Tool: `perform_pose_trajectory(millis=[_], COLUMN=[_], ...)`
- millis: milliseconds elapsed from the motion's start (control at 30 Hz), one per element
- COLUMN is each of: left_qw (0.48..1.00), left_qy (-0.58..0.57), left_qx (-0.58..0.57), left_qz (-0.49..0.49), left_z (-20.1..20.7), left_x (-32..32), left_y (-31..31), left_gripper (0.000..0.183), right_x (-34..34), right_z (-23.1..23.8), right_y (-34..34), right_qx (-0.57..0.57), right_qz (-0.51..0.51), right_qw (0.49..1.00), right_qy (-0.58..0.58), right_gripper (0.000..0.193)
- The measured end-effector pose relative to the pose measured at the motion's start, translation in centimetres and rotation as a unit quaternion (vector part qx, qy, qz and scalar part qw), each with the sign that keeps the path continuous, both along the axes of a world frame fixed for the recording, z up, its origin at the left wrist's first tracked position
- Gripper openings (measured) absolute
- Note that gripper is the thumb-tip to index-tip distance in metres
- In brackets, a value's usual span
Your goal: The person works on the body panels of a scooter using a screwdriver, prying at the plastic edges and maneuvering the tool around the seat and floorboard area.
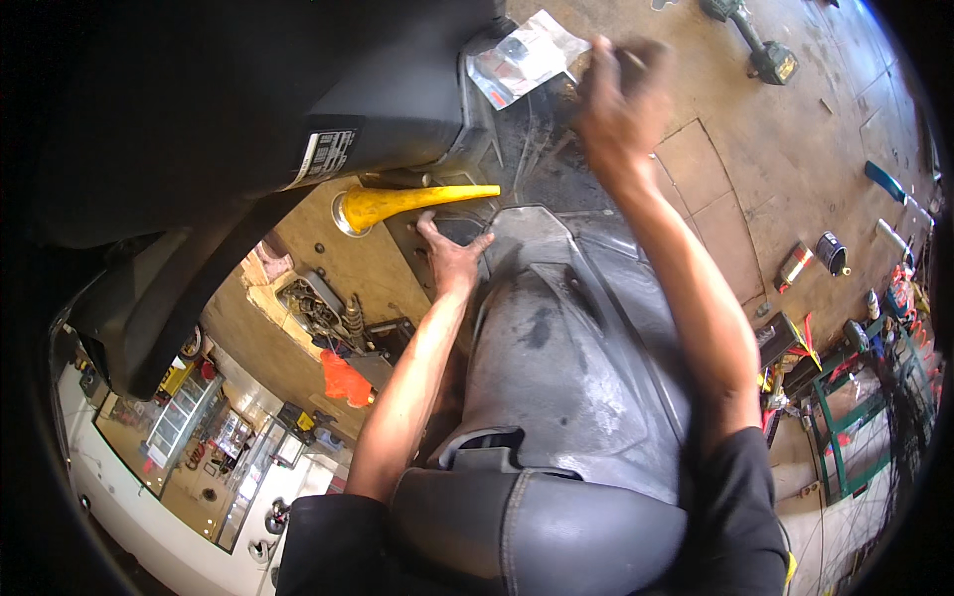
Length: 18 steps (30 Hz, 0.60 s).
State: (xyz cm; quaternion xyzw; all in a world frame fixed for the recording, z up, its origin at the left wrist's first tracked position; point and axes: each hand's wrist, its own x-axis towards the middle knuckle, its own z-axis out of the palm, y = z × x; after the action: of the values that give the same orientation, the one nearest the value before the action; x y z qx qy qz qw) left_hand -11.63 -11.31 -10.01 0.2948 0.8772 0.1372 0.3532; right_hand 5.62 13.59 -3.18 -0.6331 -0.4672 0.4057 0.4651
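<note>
A scooter with dusty dark grey body panels (pixel 547 358) and a black stitched seat (pixel 586 531) lies in front of me. My left hand (pixel 454 260) rests open at the left edge of the centre panel, thumb and fingers spread. Just above it, a yellow funnel (pixel 422 201) lies on its side, its narrow end pointing right. My right hand (pixel 626 114) is raised over the far right of the footboard, smeared by motion, so its grip is hidden. Close to its fingertips lies a clear plastic packet (pixel 525 62) with a small part inside.
A large black panel (pixel 298 89) fills the upper left. A cordless power tool (pixel 765 55) lies on the floor at the upper right, with a spray can (pixel 795 266) and a dark tin (pixel 833 253) farther down. At left are a metal parts tray (pixel 313 303) and an orange cloth (pixel 346 377).
</note>
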Motion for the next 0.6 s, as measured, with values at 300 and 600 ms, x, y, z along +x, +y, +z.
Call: perform_pose_trajectory(millis=[300,600], left_qw=[1.0,1.0], left_qy=[0.015,0.016], left_qx=[-0.019,-0.02], left_qz=[0.008,0.013], left_z=[0.8,1.2], left_x=[0.8,0.2], left_y=[1.3,1.5], left_gripper=[0.102,0.105], right_x=[12.7,13.3], right_z=[5.2,9.5], right_y=[-14.0,-8.0], right_qx=[-0.015,-0.127], right_qz=[0.156,0.422], right_qw=[0.974,0.86], right_qy=[0.163,-0.257], right_gripper=[0.024,0.011])
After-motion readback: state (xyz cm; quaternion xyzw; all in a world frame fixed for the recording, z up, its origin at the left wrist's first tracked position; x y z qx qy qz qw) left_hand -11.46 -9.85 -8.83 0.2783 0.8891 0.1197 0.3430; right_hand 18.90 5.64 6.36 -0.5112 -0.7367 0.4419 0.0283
